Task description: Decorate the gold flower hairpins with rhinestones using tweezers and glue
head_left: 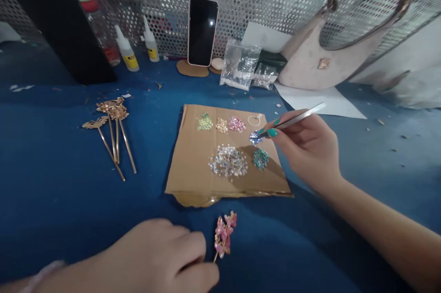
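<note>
Yellow unreadable labels (pixel 131 60); tweezers (pixel 299 119) in right hand (pixel 308 151)

My left hand (pixel 155 256) lies low at the near edge, knuckles up, fingers (pixel 193 249) curled in and pinched together. My right hand (pixel 306 150) reaches in from the right on an outstretched forearm, thumb and forefinger pressed tight in a pen grip.

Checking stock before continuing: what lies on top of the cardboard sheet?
Six glitter heaps on the cardboard: green, gold, pink, blue, silver, teal, plus a white ring. The right hand with tweezers hides part of its right edge.
</note>
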The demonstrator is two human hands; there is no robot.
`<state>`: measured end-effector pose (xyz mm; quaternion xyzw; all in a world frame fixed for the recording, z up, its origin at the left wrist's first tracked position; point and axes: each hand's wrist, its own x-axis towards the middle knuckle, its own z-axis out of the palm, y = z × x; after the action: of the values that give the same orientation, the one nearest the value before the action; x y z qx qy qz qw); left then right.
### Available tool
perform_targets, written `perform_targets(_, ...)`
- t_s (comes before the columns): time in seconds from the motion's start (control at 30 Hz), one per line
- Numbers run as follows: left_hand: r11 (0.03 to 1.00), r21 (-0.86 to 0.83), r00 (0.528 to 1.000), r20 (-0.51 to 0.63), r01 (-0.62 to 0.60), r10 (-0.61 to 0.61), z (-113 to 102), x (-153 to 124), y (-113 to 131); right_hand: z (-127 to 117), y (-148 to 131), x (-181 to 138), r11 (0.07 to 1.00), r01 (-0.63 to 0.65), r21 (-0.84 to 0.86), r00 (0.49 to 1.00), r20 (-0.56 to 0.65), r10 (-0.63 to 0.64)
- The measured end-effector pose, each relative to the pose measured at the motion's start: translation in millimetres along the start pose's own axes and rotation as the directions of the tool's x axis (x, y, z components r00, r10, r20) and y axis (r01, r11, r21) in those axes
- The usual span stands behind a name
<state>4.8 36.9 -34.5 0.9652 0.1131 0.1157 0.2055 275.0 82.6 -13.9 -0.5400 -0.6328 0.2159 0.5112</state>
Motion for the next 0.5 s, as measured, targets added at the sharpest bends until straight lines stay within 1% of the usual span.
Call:
perform_targets(0.03, 0.999, 0.002, 0.999, 0.003, 0.037, -0.037, -3, 0, 1, -1, -6, -7, 1.000, -0.006, 0.006, 1.000, 0.000, 0.006)
perform_targets(0.07, 0.999, -0.005, 0.999, 0.020, 0.048, -0.048, -5, 0, 2, -1, -11, -15, 1.000, -0.016, 0.009, 1.000, 0.004, 0.016)
perform_targets(0.17, 1.000, 0.012, 0.999, 0.050, 0.019, -0.020, -8, -1, 3, -1, -24, -39, 0.998, -0.054, 0.034, 0.997, 0.048, 0.053)
perform_targets(0.27, 0.996, 0.086, 0.999, 0.047, 0.001, -0.005, -9, -2, 5, 2, -34, -63, 0.995, -0.083, 0.062, 0.988, 0.132, 0.074)
perform_targets(0.4, 0.989, 0.141, 0.996, 0.086, -0.035, 0.023, -13, -3, 6, 6, -43, -89, 0.997, -0.067, 0.035, 0.968, 0.246, 0.056)
perform_targets(0.5, 0.990, 0.121, 0.991, 0.126, -0.067, 0.052, -20, -4, 6, 6, -45, -100, 0.999, -0.033, -0.014, 0.953, 0.302, 0.036)
